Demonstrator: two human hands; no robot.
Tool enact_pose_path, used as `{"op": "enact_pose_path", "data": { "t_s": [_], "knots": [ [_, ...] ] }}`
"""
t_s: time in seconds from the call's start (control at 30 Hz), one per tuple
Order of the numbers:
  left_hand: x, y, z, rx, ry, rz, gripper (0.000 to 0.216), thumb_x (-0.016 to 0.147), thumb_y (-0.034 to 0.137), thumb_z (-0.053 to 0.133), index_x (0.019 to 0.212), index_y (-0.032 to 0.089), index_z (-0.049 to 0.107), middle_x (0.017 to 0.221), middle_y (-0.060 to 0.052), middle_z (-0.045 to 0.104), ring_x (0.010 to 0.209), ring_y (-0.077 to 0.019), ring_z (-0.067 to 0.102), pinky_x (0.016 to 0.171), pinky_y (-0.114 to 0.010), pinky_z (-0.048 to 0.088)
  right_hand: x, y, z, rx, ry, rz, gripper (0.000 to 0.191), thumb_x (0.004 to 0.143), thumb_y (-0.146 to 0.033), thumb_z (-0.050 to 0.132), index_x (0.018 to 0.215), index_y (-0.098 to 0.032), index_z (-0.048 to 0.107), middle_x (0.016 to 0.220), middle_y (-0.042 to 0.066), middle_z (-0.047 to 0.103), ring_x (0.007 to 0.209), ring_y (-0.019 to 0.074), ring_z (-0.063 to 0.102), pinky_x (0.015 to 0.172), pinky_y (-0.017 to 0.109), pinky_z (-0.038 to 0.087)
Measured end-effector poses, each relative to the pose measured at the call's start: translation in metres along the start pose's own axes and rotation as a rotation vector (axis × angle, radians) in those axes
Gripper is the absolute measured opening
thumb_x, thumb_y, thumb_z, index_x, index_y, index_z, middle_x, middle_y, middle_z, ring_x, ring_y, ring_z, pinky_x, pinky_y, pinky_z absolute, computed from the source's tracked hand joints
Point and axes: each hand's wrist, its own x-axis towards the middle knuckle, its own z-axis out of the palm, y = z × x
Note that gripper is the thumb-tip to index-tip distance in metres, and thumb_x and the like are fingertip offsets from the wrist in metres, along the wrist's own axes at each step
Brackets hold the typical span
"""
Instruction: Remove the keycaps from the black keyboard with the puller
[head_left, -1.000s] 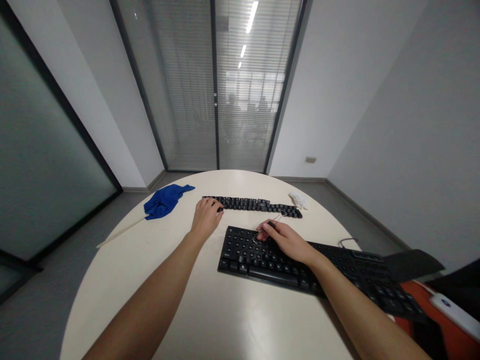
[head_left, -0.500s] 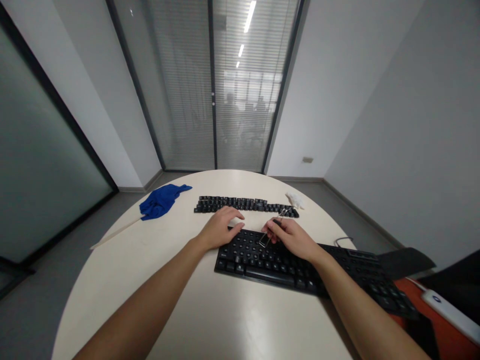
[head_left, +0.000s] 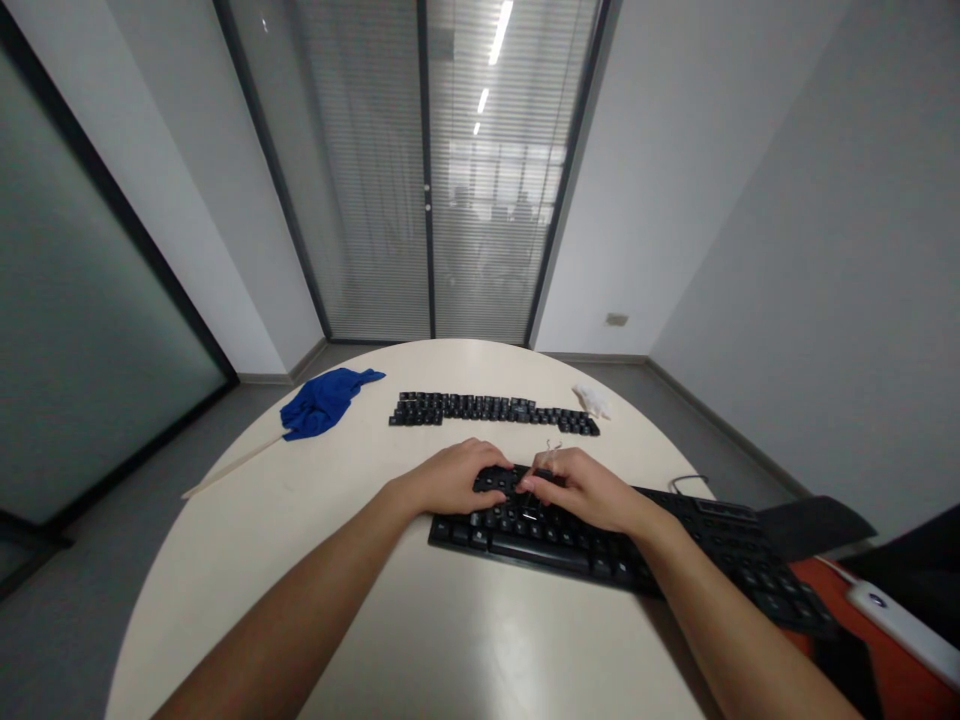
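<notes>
A black keyboard (head_left: 675, 555) lies across the round cream table (head_left: 420, 640), running right towards the edge. My left hand (head_left: 450, 478) rests on its upper left keys with the fingers curled down onto them. My right hand (head_left: 581, 488) sits beside it, fingers pinched round a thin wire keycap puller (head_left: 551, 450) whose end sticks up behind the hand. The two hands almost touch over the keys. Beyond them a row of loose black keycaps (head_left: 491, 410) lies on the table.
A blue cloth (head_left: 324, 400) and a pale stick (head_left: 229, 468) lie at the back left. A white crumpled wipe (head_left: 592, 400) sits at the back right. A cable (head_left: 686, 483), a dark pad (head_left: 814, 522), an orange surface (head_left: 892, 670) and a white device (head_left: 904, 625) are on the right.
My left hand came back from the keycap row and settled on the keyboard. My right hand with the puller dropped lower onto the keys, close to the left hand.
</notes>
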Motion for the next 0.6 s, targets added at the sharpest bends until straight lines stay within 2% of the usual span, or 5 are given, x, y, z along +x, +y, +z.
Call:
{"op": "enact_pose_path", "data": {
  "t_s": [0.3, 0.43, 0.6],
  "knots": [
    [-0.002, 0.003, -0.001, 0.041, 0.049, 0.003, 0.033, 0.082, 0.028, 0.064, 0.115, 0.021, 0.064, 0.117, -0.009, 0.067, 0.113, -0.0270, 0.059, 0.101, -0.041, 0.045, 0.005, -0.002, 0.010, 0.004, -0.005, -0.094, 0.042, 0.091, -0.056, 0.054, 0.081, -0.021, 0.075, 0.080, 0.008, 0.072, 0.074, 0.0205, 0.065, 0.075, 0.033, 0.051],
    [-0.003, 0.009, 0.001, -0.023, 0.048, 0.019, 0.037, 0.083, 0.029, 0.065, 0.120, 0.023, 0.063, 0.125, -0.010, 0.063, 0.119, -0.0273, 0.055, 0.104, -0.042, 0.044, 0.005, 0.004, 0.010, 0.018, 0.040, -0.023, 0.043, 0.091, -0.056, 0.054, 0.077, -0.020, 0.074, 0.071, 0.007, 0.071, 0.068, 0.0199, 0.064, 0.068, 0.031, 0.050],
    [-0.002, 0.012, 0.004, -0.062, 0.006, 0.023, 0.037, 0.079, 0.036, 0.073, 0.114, 0.024, 0.066, 0.127, -0.009, 0.061, 0.121, -0.0273, 0.054, 0.105, -0.042, 0.044, 0.004, 0.008, 0.010, 0.097, 0.030, 0.098, 0.043, 0.091, -0.056, 0.054, 0.088, -0.017, 0.073, 0.067, 0.004, 0.071, 0.059, 0.0175, 0.063, 0.058, 0.027, 0.048]
  ]
}}
